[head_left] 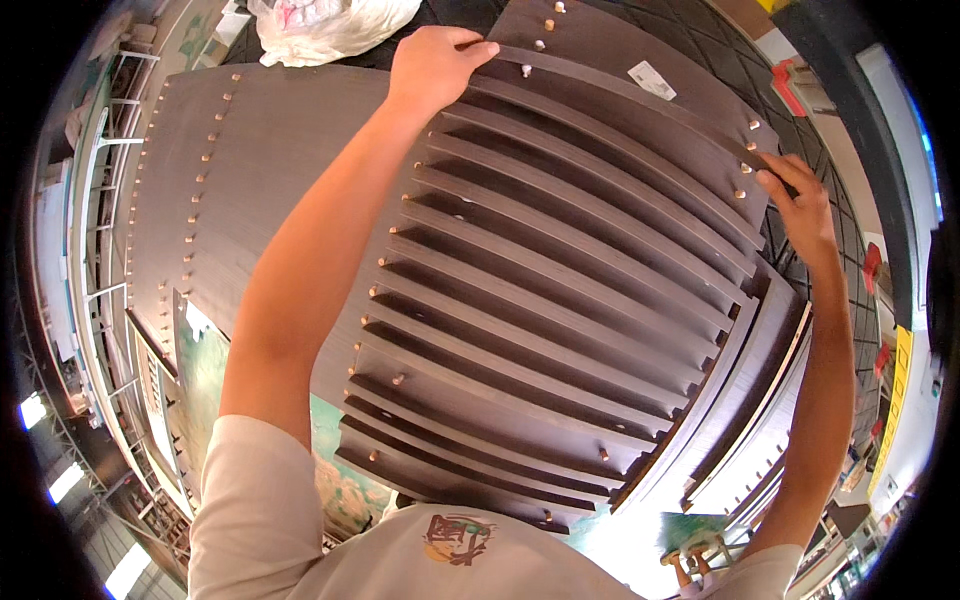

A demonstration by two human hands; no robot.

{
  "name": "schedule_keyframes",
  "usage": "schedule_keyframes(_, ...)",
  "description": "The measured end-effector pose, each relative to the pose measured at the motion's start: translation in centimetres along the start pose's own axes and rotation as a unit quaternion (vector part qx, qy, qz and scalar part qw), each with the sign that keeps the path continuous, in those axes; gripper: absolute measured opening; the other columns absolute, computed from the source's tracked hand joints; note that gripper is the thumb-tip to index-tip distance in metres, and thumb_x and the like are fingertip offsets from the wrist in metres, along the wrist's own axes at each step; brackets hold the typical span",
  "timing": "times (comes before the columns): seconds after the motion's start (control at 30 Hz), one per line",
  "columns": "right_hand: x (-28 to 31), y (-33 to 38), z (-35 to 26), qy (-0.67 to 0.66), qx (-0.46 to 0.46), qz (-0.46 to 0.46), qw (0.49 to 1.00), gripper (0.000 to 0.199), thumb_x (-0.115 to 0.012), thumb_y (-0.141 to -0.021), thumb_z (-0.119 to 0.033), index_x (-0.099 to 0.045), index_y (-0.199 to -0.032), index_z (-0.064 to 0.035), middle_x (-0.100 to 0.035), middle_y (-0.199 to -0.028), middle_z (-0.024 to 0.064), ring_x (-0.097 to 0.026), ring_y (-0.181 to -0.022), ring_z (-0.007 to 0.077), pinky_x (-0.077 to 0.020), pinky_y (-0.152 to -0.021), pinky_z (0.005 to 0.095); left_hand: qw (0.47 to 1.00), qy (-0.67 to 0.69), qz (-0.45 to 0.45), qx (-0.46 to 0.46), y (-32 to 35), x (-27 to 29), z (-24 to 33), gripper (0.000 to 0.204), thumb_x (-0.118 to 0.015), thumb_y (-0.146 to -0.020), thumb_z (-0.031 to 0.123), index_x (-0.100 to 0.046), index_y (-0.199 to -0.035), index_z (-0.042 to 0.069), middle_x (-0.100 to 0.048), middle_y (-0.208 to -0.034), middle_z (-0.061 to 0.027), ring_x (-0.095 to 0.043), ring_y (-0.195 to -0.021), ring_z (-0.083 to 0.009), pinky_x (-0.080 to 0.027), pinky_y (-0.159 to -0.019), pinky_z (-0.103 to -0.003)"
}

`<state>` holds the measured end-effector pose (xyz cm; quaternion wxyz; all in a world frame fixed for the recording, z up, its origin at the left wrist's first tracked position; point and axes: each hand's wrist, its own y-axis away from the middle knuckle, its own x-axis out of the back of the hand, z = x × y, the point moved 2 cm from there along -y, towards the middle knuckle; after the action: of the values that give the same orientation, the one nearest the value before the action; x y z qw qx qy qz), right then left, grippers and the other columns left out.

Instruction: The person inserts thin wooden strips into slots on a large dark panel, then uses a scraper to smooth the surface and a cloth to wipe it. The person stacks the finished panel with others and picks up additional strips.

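A long, thin dark-brown wooden slat (630, 86) stretches between my two hands over the far part of a dark wooden panel (690, 60). My left hand (435, 68) pinches its left end between thumb and fingers. At the right edge of the panel, my right hand (800, 203) grips the other end. Wooden dowels (741, 194) stick up from the panel beside the held slat. Nearer to me, several similar slats (560, 270) lie side by side in a row across the panel. A white label (652, 80) is on the panel beyond the held slat.
To the left lies another large brown panel (300, 150) with lines of dowels. A white plastic bag (330, 30) sits at the far edge on a dark quilted surface (460, 14). More stacked boards (740, 370) are at the right. A metal rack (100, 220) stands far left.
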<state>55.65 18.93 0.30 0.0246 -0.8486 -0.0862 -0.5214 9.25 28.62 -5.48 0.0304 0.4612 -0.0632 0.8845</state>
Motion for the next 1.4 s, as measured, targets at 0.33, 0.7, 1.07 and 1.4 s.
schedule_keyframes(0.33, 0.2, 1.3, 0.3, 0.099, 0.17, 0.001, 0.981, 0.035, -0.066, -0.099, -0.014, -0.066, -0.131, -0.0017, -0.066, -0.113, 0.0173, -0.065, -0.106, 0.0342, -0.0501, -0.094, 0.0409, 0.999, -0.031, 0.002, 0.045, -1.4, -0.2, -0.5, 0.06, -0.07, -0.088, 0.061, -0.078, -0.097, 0.003, -0.076, -0.085, -0.0131, -0.073, -0.084, -0.0274, -0.053, -0.079, -0.041)
schedule_keyframes(0.7, -0.7, 2.4, 1.6, 0.069, 0.079, -0.055, 0.993, 0.032, -0.066, -0.097, -0.011, -0.068, -0.129, -0.0048, -0.066, -0.122, 0.016, -0.067, -0.109, 0.0366, -0.0527, -0.097, 0.0424, 0.987, 0.117, -0.044, 0.099, -1.8, -0.7, -0.7, 0.053, -0.079, -0.09, 0.048, -0.072, -0.11, -0.001, -0.072, -0.101, -0.0063, -0.066, -0.085, -0.016, -0.051, -0.08, -0.03)
schedule_keyframes(1.07, -0.8, 2.1, 1.2, 0.091, 0.089, -0.082, 0.988, 0.03, -0.067, -0.097, -0.012, -0.069, -0.125, -0.0037, -0.067, -0.116, 0.0146, -0.067, -0.108, 0.0353, -0.0533, -0.094, 0.0447, 0.991, 0.092, 0.002, 0.096, -1.0, -0.7, 0.1, 0.047, -0.08, -0.089, 0.044, -0.072, -0.101, -0.001, -0.071, -0.084, -0.0033, -0.062, -0.074, -0.0122, -0.05, -0.071, -0.029)
schedule_keyframes(1.4, -0.8, 2.3, 0.9, 0.111, 0.107, -0.066, 0.986, 0.029, -0.067, -0.095, -0.009, -0.069, -0.123, -0.0022, -0.064, -0.106, 0.0153, -0.067, -0.098, 0.035, -0.054, -0.087, 0.0445, 0.99, 0.107, 0.013, 0.087, -1.0, -1.0, -0.2, 0.047, -0.08, -0.089, 0.044, -0.072, -0.101, -0.001, -0.07, -0.083, -0.003, -0.061, -0.075, -0.0117, -0.048, -0.073, -0.029)
